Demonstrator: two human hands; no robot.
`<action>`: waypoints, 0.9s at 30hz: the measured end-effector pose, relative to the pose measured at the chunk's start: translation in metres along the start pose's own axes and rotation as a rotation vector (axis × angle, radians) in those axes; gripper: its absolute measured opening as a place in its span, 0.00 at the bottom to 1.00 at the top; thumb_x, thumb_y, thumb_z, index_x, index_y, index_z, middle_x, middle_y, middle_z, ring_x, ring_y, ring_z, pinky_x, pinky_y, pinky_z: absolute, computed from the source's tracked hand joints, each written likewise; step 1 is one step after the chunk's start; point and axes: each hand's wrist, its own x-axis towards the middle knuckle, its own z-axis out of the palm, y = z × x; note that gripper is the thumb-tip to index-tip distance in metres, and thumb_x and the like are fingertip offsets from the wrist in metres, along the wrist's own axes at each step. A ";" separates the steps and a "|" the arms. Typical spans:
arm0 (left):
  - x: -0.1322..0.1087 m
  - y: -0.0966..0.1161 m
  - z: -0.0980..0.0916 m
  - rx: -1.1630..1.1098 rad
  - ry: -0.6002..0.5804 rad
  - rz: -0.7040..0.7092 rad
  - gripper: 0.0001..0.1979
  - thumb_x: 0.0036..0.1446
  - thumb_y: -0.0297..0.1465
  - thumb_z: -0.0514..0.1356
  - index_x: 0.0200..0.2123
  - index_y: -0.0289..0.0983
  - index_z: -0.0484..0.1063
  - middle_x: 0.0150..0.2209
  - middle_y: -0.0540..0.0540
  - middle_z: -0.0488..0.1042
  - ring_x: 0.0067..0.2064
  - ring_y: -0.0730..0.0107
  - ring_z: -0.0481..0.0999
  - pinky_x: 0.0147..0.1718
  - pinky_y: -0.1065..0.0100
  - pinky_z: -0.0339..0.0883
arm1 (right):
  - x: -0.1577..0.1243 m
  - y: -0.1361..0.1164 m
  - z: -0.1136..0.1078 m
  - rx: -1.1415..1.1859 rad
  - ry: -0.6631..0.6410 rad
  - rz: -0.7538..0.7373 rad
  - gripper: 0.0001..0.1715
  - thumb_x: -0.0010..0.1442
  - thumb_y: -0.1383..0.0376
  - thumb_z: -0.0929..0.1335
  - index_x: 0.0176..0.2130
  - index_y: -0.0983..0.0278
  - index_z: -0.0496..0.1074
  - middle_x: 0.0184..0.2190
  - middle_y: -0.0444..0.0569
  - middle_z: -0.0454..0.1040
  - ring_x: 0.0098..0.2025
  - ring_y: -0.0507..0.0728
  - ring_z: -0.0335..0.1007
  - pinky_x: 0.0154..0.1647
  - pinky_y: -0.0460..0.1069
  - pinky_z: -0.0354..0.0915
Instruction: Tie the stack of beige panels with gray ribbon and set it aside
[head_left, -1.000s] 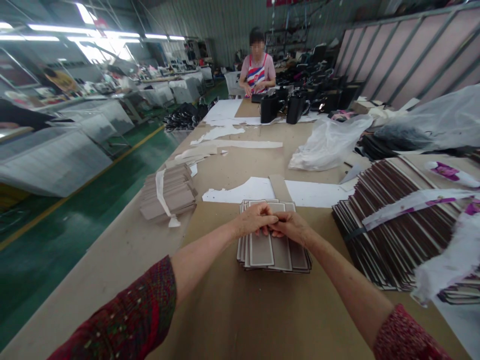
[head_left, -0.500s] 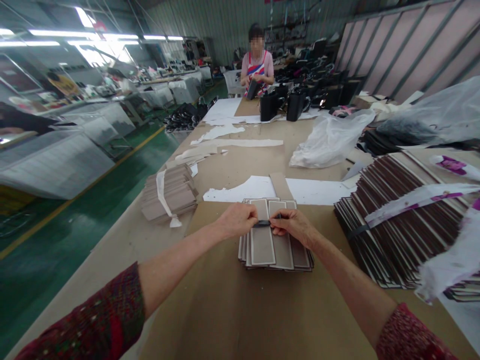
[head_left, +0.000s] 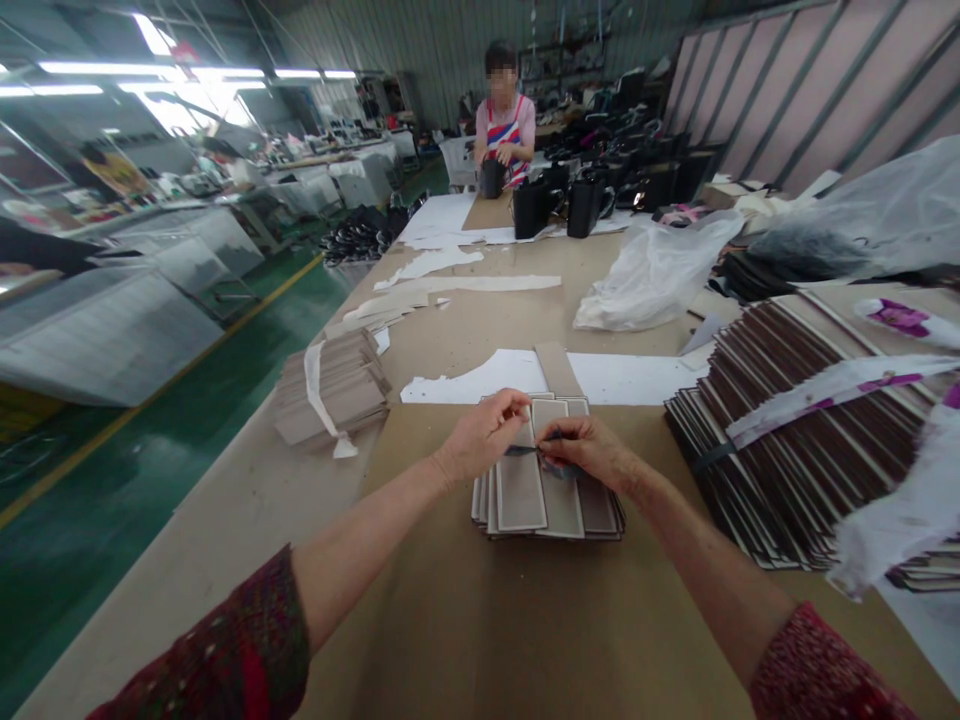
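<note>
A bundle of flat grey-beige rectangular panels with pale edges (head_left: pixel 521 497) lies in front of me on the brown tabletop. Across its middle runs a dark strip (head_left: pixel 520 451). The thumb and fingers of my right hand (head_left: pixel 589 450) pinch this strip over the middle of the bundle. My left hand (head_left: pixel 487 432) hovers just above the bundle's left side, its thumb and bent fingers apart with nothing visible between them. Part of the bundle's upper half is hidden behind both hands.
A tied stack of beige pieces (head_left: pixel 330 390) lies to the left. Larger bound dark-edged panels (head_left: pixel 810 430) stand at right, near a clear plastic bag (head_left: pixel 656 270). White paper scraps (head_left: pixel 480 378) lie beyond. A co-worker (head_left: pixel 506 130) handles a dark item by black bags (head_left: pixel 532 208).
My left hand has let go of the dark strip, risen slightly and loosened from a fist. My right hand still pinches the strip. The co-worker's dark item is now more upright.
</note>
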 end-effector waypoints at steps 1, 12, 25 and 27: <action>0.006 -0.007 0.003 0.063 -0.002 0.006 0.16 0.56 0.29 0.54 0.48 0.36 0.68 0.40 0.45 0.74 0.44 0.64 0.71 0.47 0.60 0.64 | 0.000 0.000 0.000 0.010 -0.002 0.001 0.21 0.44 0.55 0.76 0.33 0.67 0.75 0.23 0.43 0.73 0.24 0.46 0.67 0.29 0.42 0.65; 0.017 -0.027 0.017 -0.083 -0.098 -0.090 0.22 0.46 0.26 0.63 0.47 0.38 0.73 0.32 0.51 0.80 0.36 0.71 0.77 0.43 0.67 0.67 | 0.001 0.010 -0.006 0.057 -0.016 -0.021 0.21 0.44 0.55 0.77 0.32 0.68 0.74 0.21 0.42 0.72 0.23 0.46 0.66 0.26 0.41 0.62; 0.019 -0.034 0.023 -0.249 -0.100 -0.068 0.29 0.46 0.24 0.62 0.55 0.39 0.70 0.29 0.54 0.76 0.32 0.75 0.72 0.39 0.70 0.66 | -0.002 0.003 0.001 -0.041 0.041 -0.041 0.11 0.43 0.66 0.71 0.30 0.67 0.70 0.17 0.40 0.68 0.20 0.47 0.62 0.22 0.42 0.58; 0.019 -0.034 0.024 -0.227 -0.103 -0.062 0.30 0.46 0.24 0.62 0.56 0.39 0.69 0.29 0.54 0.75 0.32 0.75 0.72 0.39 0.70 0.65 | -0.001 0.004 0.002 -0.066 0.064 -0.055 0.09 0.41 0.69 0.69 0.29 0.66 0.70 0.16 0.38 0.66 0.19 0.46 0.59 0.20 0.42 0.55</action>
